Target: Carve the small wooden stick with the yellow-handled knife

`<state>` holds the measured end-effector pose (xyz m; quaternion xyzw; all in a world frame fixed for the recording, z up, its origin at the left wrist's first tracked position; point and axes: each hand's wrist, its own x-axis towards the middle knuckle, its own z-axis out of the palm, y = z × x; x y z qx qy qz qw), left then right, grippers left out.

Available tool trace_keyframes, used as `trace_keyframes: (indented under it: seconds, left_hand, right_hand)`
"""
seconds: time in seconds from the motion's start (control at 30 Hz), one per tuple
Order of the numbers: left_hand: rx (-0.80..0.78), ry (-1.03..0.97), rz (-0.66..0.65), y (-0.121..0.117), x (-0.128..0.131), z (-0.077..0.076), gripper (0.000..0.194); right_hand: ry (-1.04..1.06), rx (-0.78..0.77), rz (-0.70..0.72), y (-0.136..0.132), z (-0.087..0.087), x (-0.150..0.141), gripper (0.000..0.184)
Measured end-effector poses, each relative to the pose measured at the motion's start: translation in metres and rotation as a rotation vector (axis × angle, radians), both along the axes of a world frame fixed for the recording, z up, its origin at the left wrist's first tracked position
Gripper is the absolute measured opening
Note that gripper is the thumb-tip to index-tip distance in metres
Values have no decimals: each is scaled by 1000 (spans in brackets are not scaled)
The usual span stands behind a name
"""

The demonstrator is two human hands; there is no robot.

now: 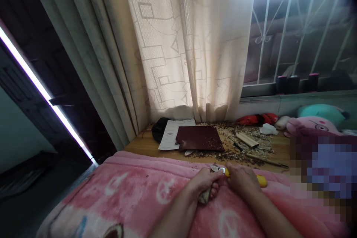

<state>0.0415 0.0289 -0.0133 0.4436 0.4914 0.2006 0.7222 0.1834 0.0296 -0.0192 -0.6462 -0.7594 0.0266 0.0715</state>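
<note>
My left hand (205,183) is closed round a small piece of wood (205,196) whose pale end sticks out below my fist. My right hand (242,179) grips a knife with a yellow handle (261,181); its metal blade (218,168) points left and meets the wood at my left thumb. Both hands rest over a pink blanket (134,189) on my lap.
A wooden surface (142,144) ahead carries wood shavings (237,145), a dark red sandpaper sheet (199,138), a white paper (171,134), a wooden block (247,140) and a long thin tool (266,160). Plush toys (312,124) lie at the right. Curtains (189,44) hang behind.
</note>
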Motion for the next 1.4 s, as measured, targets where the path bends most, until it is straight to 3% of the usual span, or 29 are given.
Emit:
trace_keyframes:
  seconds: [0.33, 0.7, 0.97, 1.4]
  left_hand:
    - [-33, -23, -44, -2, -5, 0, 38]
    - [107, -67, -58, 4, -9, -14, 27]
    - [213, -44, -56, 4, -4, -13, 14]
    - [242, 32, -47, 1, 0, -9, 21]
  right_hand:
    - [24, 41, -120, 12, -1, 13, 18]
    - [28, 76, -66, 10, -2, 11, 17]
    - [13, 60, 0, 2, -1, 4, 19]
    - [24, 10, 14, -2, 2, -4, 21]
